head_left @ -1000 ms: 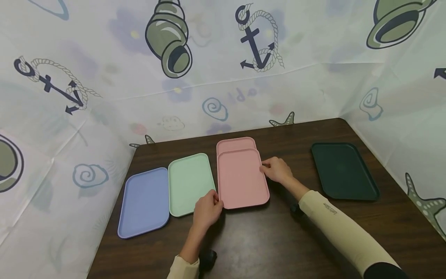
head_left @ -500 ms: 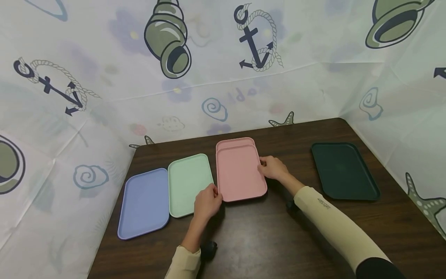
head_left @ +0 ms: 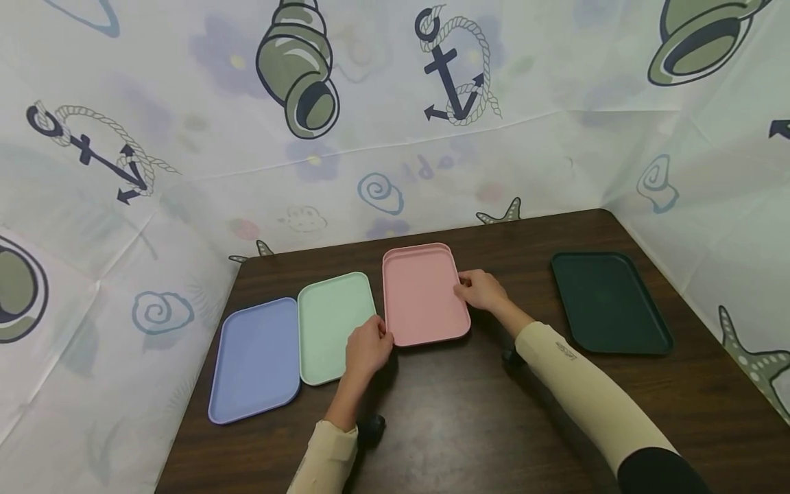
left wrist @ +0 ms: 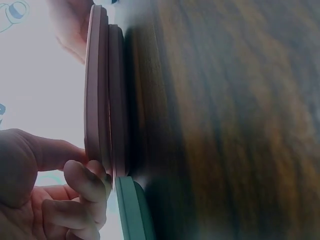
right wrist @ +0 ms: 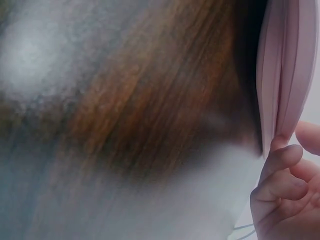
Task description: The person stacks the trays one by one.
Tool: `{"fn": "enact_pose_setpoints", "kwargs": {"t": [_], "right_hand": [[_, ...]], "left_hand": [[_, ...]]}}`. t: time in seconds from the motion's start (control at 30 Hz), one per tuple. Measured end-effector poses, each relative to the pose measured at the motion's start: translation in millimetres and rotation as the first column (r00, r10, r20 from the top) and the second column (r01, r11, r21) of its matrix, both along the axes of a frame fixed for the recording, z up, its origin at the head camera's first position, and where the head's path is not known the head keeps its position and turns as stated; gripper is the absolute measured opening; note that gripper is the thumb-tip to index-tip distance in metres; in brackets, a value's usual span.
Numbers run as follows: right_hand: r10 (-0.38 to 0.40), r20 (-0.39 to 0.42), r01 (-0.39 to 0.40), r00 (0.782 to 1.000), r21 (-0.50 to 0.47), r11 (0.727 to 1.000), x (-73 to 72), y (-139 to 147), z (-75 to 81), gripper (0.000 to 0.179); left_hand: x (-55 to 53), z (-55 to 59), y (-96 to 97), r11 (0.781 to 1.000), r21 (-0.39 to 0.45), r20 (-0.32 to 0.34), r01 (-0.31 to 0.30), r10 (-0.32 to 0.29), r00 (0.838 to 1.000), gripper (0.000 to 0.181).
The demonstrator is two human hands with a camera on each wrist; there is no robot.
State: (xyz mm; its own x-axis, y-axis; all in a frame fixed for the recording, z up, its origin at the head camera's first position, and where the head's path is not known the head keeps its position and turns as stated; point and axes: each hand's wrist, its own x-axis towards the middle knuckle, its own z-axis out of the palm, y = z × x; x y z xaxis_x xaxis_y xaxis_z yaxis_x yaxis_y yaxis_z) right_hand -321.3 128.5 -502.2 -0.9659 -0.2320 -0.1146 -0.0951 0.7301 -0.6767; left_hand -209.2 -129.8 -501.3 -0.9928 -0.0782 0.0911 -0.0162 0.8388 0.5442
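Note:
Two pink trays lie one over the other at the middle of the table. The upper pink tray (head_left: 426, 298) covers nearly all of the lower pink tray (left wrist: 118, 100), whose far rim peeks out beyond it in the head view. My left hand (head_left: 368, 348) pinches the upper tray near its front left corner, thumb on top and fingers curled beneath the rim. On the other side my right hand (head_left: 484, 291) grips the tray's right edge between thumb and fingers. Both wrist views show the two rims close together. A light green tray (head_left: 336, 322) lies just left of them, partly behind my left hand.
A blue tray (head_left: 256, 363) sits at the left, edge to edge with the light green one. A dark green tray (head_left: 607, 302) lies at the right of the brown wooden table (head_left: 457, 418). Patterned cloth (head_left: 382, 89) hangs behind and at both sides.
Both hands have moved the upper pink tray away from me and slightly left, over the lower one. Less of the lower tray's far end now shows. The other trays have stayed put.

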Motion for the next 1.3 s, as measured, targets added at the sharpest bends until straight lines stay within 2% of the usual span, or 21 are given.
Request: {"fn": "enact_pose_setpoints", "kwargs": {"t": [0.57, 1.1, 1.3], "right_hand": [[0.017, 0.014, -0.017, 1.0, -0.017, 1.0, -4.3, -1.3, 1.6, 0.049], [-0.003, 0.034, 0.004, 0.999, -0.026, 1.0, -6.6, -4.0, 0.1, 0.05], [-0.008, 0.034, 0.008, 0.999, -0.024, 1.0, -7.1, -4.2, -0.2, 0.05]], "left_hand": [[-15.2, -4.3, 1.6, 0.999, -0.01, -0.025, -0.031, 0.03, 0.999, 0.013], [-18.5, -4.3, 1.3, 0.996, -0.054, -0.07, -0.074, 0.07, 0.995, 0.013], [-19.6, -3.8, -0.5, 0.996, -0.057, -0.044, -0.072, 0.069, 0.997, 0.016]]}}
